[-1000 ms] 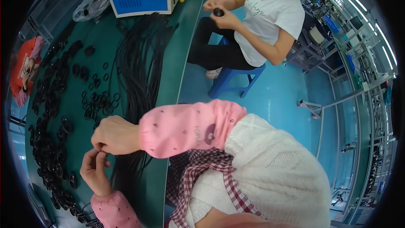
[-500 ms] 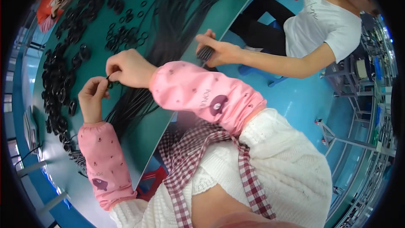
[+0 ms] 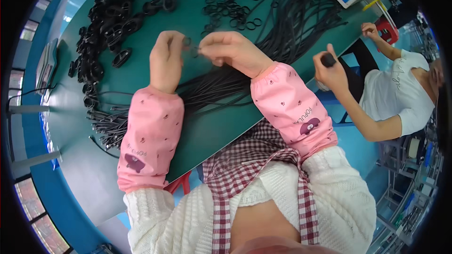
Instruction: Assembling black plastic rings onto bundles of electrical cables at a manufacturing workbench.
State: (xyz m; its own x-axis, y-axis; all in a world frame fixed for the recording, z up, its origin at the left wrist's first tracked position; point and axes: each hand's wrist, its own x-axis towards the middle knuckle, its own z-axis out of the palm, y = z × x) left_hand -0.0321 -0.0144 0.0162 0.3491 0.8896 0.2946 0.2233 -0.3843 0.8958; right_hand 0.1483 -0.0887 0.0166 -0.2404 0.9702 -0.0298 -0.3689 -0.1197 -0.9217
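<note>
1. Green table (image 3: 141, 160) fills the upper left of the frame, strewn with black rings (image 3: 230, 9) and black cords (image 3: 292, 23).
2. Left hand (image 3: 165, 59) and right hand (image 3: 230, 51) meet at upper centre, both pinched shut on a small ring (image 3: 187, 41); fingers hide most of it, so its facing is unclear.
3. Cord bundle runs lower left to upper right beneath the hands.
4. At right, a co-worker's hand (image 3: 329, 70) grips something dark.
</note>
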